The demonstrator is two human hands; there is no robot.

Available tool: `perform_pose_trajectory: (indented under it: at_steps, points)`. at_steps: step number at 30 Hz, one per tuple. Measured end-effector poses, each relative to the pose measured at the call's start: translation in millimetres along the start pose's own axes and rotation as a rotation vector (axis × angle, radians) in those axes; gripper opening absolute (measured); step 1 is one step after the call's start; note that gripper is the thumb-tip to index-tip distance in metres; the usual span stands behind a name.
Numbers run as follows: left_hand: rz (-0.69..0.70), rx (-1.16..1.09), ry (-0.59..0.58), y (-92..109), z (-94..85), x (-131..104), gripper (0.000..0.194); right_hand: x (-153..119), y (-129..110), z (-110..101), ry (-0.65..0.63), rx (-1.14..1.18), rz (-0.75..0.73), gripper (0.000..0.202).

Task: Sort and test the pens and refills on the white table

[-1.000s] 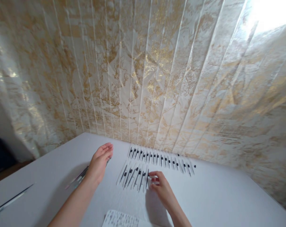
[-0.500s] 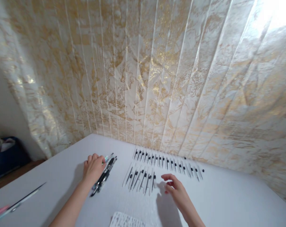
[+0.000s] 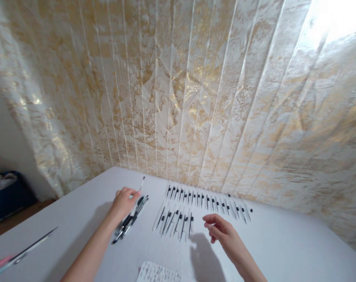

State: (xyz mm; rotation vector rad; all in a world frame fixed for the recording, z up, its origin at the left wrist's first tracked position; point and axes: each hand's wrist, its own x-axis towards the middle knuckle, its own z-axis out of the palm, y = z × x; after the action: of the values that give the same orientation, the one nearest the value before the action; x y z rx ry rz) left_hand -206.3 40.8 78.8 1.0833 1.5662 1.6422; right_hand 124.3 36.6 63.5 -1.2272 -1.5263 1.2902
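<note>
My left hand (image 3: 125, 203) is closed on a pen (image 3: 143, 183) with a pale barrel, whose dark-tipped end points up toward the back of the table. Below that hand lies a bundle of black and clear pens (image 3: 130, 225). Palm inward, my right hand (image 3: 222, 232) hovers over the table with its fingers loosely bent and apart, holding nothing. To its left is a shorter row of pen parts (image 3: 174, 224): clear barrels, dark refills and black caps laid side by side. Behind it runs a longer row of similar parts (image 3: 198, 199).
A paper with handwriting (image 3: 158, 273) lies at the front edge of view. Pink and pale-blue items with a thin dark stick (image 3: 22, 252) lie at the left of the white table (image 3: 284, 250). A patterned curtain (image 3: 178, 98) hangs behind.
My left hand has moved slightly up and right, drawing a pen out of the bundle. The right hand has shifted a little right, its fingers still apart.
</note>
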Motion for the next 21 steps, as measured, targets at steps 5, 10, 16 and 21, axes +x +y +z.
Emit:
perform_pose_trajectory:
  at_steps: [5, 10, 16, 21]
  points:
    - [0.137, 0.142, -0.369, 24, 80.3, -72, 0.020, -10, -8, 38, -0.183, 0.154, -0.011, 0.045]
    - [0.173, 0.296, -0.471, 14, 110.7, -113, 0.025, -10, -3, 46, -0.271, 0.188, 0.018, 0.049]
    - [0.209, 0.799, -0.312, 3, 79.6, -74, 0.050, -12, -23, 26, -0.302, 0.186, 0.081, 0.048]
    - [0.108, 0.984, -0.218, -11, 57.2, -57, 0.071, -20, -49, 7, -0.258, 0.152, 0.042, 0.045]
